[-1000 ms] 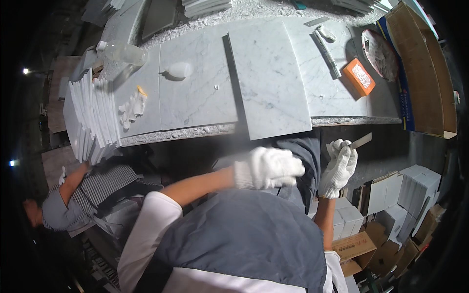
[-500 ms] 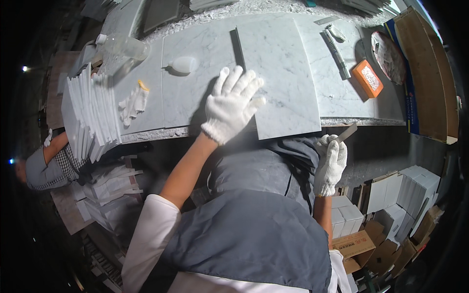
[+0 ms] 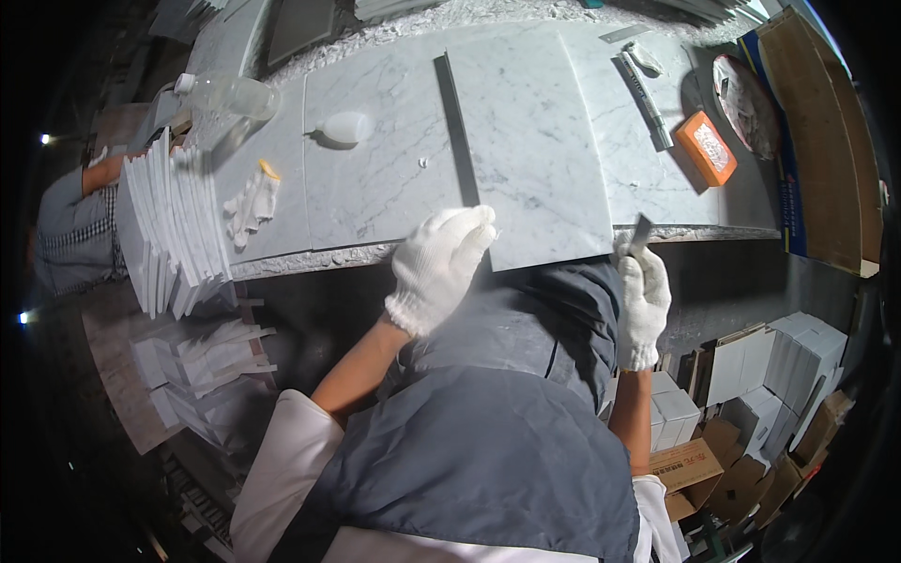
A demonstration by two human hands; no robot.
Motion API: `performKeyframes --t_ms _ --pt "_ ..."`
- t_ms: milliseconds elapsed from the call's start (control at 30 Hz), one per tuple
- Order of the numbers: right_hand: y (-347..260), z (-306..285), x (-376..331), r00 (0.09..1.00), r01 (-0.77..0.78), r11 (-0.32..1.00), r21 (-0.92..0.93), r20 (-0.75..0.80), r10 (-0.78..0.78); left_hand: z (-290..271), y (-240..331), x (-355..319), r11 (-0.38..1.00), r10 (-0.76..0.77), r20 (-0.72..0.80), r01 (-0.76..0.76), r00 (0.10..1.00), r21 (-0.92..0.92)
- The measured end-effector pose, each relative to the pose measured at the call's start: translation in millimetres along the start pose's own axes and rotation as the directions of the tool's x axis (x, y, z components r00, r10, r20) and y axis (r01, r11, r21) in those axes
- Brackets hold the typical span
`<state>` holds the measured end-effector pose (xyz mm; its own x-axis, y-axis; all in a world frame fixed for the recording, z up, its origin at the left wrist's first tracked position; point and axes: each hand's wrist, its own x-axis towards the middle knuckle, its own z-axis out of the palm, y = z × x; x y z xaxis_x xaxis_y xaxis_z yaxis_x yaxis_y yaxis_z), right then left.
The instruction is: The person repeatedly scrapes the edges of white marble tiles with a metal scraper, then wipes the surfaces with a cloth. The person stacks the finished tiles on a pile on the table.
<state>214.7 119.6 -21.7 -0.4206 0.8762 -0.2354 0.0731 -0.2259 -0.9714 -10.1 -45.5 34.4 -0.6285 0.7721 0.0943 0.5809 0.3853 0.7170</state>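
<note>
A pale grey-veined marble tile (image 3: pixel 535 141) lies on the worktable, its near end jutting past the front edge towards me. At its near left corner is my left hand (image 3: pixel 441 263), in a white knitted glove, fingers pressed together and closed on the tile's edge. The fingers' underside is hidden. Off the near right corner, my gloved right hand (image 3: pixel 643 300) grips a small flat metal blade (image 3: pixel 642 232), which points upward. The blade is apart from the tile.
On the marble-topped table (image 3: pixel 375 197) are a squeeze bulb (image 3: pixel 343 128), a clear bottle (image 3: pixel 230 94), a loose glove (image 3: pixel 251 206), a marker (image 3: pixel 642 101) and an orange block (image 3: pixel 706 150). Upright tiles (image 3: pixel 178 220) stand left; a cardboard box (image 3: pixel 821 141) stands right. Another person (image 3: pixel 80 225) is far left.
My left hand has gone from spread flat over the tile's left edge to closed at its near left corner. My right hand has turned the blade more upright. The other person has shifted.
</note>
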Motion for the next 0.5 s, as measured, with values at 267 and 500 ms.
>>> performKeyframes --t_ms 267,500 --pt "-2.9 31.2 2.4 0.973 0.23 0.947 -0.225 0.067 -0.22 14.7 1.5 -14.6 0.898 -0.281 0.097 0.298 0.955 -0.323" --pt "-7.0 32.4 -2.8 0.963 0.27 0.935 -0.229 0.074 -0.26 12.1 0.7 -0.5 0.855 -0.38 0.135 0.403 0.915 -0.326"
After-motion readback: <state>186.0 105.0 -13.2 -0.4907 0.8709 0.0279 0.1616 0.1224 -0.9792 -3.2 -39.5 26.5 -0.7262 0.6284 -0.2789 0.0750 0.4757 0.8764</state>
